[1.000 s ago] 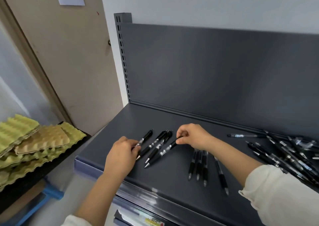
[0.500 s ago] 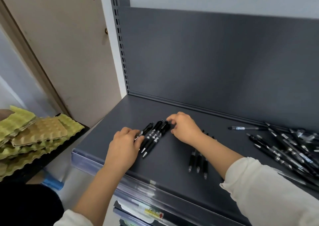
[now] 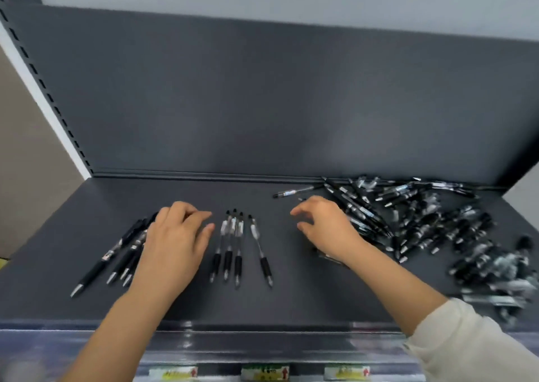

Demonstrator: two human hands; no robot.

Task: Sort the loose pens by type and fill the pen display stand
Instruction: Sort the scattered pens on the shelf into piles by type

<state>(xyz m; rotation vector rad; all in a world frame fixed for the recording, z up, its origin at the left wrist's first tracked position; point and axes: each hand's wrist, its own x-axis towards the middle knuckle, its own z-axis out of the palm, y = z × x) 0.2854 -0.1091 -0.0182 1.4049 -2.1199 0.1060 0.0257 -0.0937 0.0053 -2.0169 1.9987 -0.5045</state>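
Note:
Black pens lie on a dark grey shelf (image 3: 291,300). At the left is a group of solid black pens (image 3: 116,253), fanned with tips toward me. My left hand (image 3: 175,241) lies flat over their right side, fingers apart, holding nothing. In the middle lies a row of clear-barrel pens (image 3: 233,247), one set a little apart on the right. My right hand (image 3: 326,227) hovers with fingers curled and spread, empty, at the left edge of a large loose pile of pens (image 3: 431,224). A single pen (image 3: 294,192) lies crosswise behind that hand.
The shelf's upright back panel (image 3: 262,104) rises behind the pens. A clear front rail (image 3: 262,343) with price labels (image 3: 264,373) runs along the near edge. A slotted upright (image 3: 43,90) stands at the left. My white sleeve (image 3: 472,343) shows at lower right.
The view has swung right, so the loose pile is in sight. My right hand has left the black pen group and moved right to the pile. My left hand stays over the black pens.

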